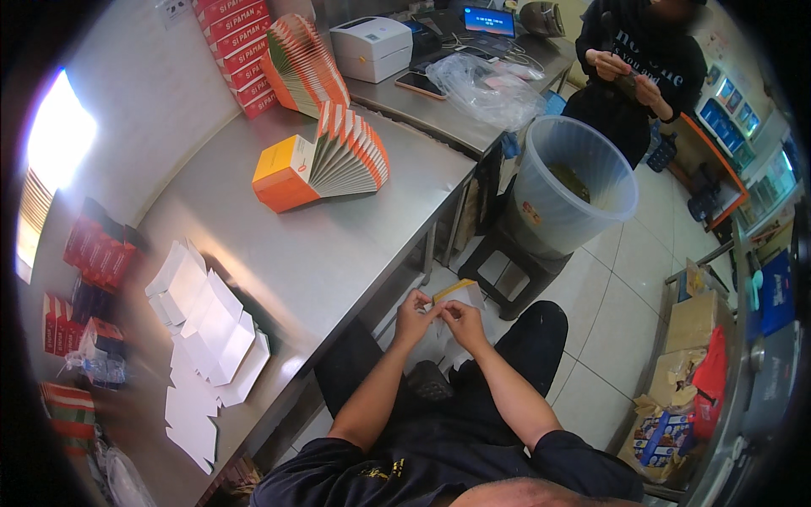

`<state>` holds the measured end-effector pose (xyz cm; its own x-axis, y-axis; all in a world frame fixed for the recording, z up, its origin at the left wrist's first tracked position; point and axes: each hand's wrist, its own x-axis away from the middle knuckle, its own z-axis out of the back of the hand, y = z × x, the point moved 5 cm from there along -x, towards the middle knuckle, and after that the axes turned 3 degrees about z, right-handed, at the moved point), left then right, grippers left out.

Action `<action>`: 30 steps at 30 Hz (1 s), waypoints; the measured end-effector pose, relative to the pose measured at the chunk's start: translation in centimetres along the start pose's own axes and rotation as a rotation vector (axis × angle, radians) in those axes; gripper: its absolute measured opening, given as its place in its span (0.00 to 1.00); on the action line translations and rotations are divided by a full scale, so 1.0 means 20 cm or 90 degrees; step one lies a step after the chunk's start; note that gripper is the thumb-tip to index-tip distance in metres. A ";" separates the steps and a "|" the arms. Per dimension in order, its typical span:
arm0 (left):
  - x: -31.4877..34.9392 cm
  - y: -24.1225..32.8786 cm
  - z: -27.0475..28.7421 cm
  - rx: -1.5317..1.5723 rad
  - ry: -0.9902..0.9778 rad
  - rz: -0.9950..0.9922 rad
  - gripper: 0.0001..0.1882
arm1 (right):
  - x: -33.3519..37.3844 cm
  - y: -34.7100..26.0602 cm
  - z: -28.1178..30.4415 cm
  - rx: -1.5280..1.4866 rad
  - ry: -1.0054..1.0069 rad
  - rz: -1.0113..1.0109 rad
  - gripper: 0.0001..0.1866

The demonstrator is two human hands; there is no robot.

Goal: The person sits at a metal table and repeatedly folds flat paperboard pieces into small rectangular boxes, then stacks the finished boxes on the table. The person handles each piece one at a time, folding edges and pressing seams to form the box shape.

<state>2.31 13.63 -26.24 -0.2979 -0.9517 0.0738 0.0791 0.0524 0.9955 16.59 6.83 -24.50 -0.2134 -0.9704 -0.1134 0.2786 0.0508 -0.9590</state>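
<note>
Above my lap, both hands meet on a small folding carton (463,291), yellow along its upper edge with a pale side. My left hand (413,318) pinches it from the left. My right hand (464,324) grips its near edge, fingertips close to those of the left. The fingers hide part of the carton. On the metal table to my left, flat white carton blanks (211,325) lie in a loose, overlapping pile. Farther back, a fanned stack of orange and white cartons (351,156) leans against a yellow-orange carton block (283,173).
A translucent plastic tub (574,182) stands on a dark stool (513,279) ahead to the right. Behind it stands another person (638,72), hands raised together. The metal table (338,245) edge runs along my left. A white printer (372,49) sits at the back.
</note>
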 end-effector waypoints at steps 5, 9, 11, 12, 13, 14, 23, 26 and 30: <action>0.01 0.03 -0.01 -0.077 0.028 -0.073 0.17 | 0.00 0.04 -0.03 -0.012 0.040 0.008 0.08; 0.03 0.10 -0.05 -0.030 -0.004 -0.053 0.15 | 0.00 0.14 -0.04 -0.048 0.095 -0.002 0.10; 0.02 0.04 -0.03 -0.095 -0.038 -0.074 0.16 | 0.00 0.07 -0.02 0.026 0.092 -0.018 0.12; 0.02 0.04 -0.03 -0.110 -0.016 -0.097 0.17 | 0.00 0.05 -0.01 0.069 0.093 -0.033 0.13; 0.02 0.04 -0.02 -0.126 0.007 -0.119 0.18 | 0.00 0.03 0.00 0.113 0.094 -0.047 0.14; 0.02 0.03 -0.02 -0.142 0.029 -0.141 0.19 | 0.00 0.04 -0.01 0.095 0.026 -0.119 0.17; 0.01 -0.28 -0.02 0.365 -0.063 0.327 0.33 | 0.05 0.21 -0.14 -0.197 -0.087 -0.402 0.31; 0.05 -0.27 -0.13 0.328 -0.212 0.372 0.38 | -0.01 0.41 -0.05 -0.136 0.060 -0.316 0.28; 0.10 -0.14 -0.16 0.192 -0.196 0.384 0.43 | -0.01 0.43 0.04 0.102 0.173 -0.129 0.23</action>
<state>4.62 10.62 -29.15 -0.5427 -0.6054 0.5822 0.0614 0.6627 0.7464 19.88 7.28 -32.54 -0.5136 -0.8580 -0.0105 0.3443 -0.1949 -0.9184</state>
